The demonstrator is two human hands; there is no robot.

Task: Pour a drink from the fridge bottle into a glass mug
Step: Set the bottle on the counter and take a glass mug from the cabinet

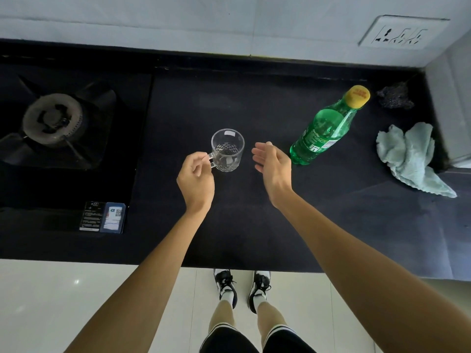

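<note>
Just beside mug (227,150), capped bottle (323,131); cloth (410,159) rightward.

- The clear patterned glass mug (227,150) stands upright and empty on the dark desk (229,225).
- The green bottle (322,132), yellow cap on, stands to its right, apart.

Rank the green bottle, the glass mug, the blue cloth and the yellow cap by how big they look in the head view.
1. Cloth and bottle: close in apparent size and too alike to rank, since the cloth is crumpled and the bottle is foreshortened.
2. Mug, handle held by the left hand.
3. Cap, smallest.
</note>
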